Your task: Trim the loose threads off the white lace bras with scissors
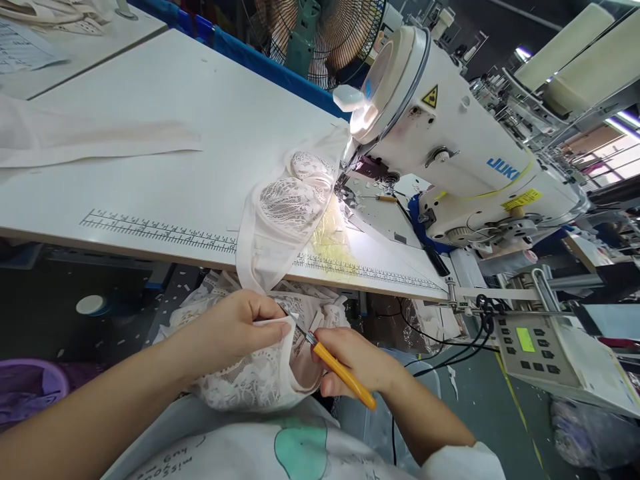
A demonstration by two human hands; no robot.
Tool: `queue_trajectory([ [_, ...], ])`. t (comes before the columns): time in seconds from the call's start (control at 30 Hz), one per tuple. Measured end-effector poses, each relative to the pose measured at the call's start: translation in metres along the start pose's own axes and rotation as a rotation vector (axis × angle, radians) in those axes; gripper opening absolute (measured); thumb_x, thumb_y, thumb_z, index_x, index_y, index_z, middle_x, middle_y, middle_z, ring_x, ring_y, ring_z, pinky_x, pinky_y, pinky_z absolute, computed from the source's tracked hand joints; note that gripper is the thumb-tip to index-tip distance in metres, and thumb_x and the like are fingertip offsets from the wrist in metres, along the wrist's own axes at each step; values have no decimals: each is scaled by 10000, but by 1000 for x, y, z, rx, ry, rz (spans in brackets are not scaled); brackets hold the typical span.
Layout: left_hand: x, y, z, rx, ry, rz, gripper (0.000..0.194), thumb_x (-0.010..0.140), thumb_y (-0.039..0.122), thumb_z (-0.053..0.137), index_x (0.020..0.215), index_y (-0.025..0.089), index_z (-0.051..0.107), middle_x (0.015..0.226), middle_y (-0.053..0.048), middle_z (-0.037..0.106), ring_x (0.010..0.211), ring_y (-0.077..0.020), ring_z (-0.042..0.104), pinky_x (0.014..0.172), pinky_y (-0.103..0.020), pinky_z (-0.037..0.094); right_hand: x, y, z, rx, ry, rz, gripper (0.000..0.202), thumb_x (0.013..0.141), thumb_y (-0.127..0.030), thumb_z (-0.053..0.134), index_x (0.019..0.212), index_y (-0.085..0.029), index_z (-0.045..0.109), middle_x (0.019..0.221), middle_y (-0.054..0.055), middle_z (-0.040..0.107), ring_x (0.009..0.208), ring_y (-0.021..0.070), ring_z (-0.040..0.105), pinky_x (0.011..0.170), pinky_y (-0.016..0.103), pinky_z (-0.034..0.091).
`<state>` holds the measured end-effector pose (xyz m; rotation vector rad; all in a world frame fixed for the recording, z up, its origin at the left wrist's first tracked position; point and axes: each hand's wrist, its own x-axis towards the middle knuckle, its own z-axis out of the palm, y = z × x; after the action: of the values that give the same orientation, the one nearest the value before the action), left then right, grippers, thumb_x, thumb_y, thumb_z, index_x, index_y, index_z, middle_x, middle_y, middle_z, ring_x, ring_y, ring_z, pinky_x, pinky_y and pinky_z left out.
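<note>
Band (286, 357) seemingly being worked with orange-handled tool (346, 377); left hand (240, 327) pinching band, right hand (356, 355) gripping tool; next needs steady tip.

Caged fan (306, 40) at the back, purple bin (59, 375) lower left.

A sewing workshop, shown by the JUKI industrial sewing machine (465, 147).
</note>
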<state>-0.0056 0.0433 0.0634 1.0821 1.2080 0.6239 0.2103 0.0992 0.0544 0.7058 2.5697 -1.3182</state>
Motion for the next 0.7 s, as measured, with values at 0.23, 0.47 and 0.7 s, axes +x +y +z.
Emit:
queue_trajectory([
  [0.23, 0, -2, -1, -58, 5, -12, 328, 721, 372, 523, 509, 179, 363, 541, 51, 251, 510, -91, 213, 477, -242, 161, 0, -2, 6, 109, 92, 41, 711, 590, -901, 229, 624, -197, 316, 571, -35, 370, 508, 85, 326, 462, 222, 264],
  [0.47, -5, 1, -4, -27, 38, 20, 356, 732, 369, 519, 494, 180, 333, 543, 49, 228, 505, -89, 199, 473, -243, 164, 5, 3, 18, 174, 249, 26, 597, 715, -768, 337, 551, -195, 306, 498, -54, 294, 458, 70, 265, 414, 207, 225],
  [0.7, -19, 1, -9, 77, 206, 145, 288, 749, 403, 533, 597, 165, 592, 573, 25, 435, 545, -113, 384, 502, -231, 307, -2, -15, 11, 274, 492, -98, 543, 729, -724, 418, 699, -182, 450, 604, -20, 437, 522, 100, 383, 483, 229, 319],
])
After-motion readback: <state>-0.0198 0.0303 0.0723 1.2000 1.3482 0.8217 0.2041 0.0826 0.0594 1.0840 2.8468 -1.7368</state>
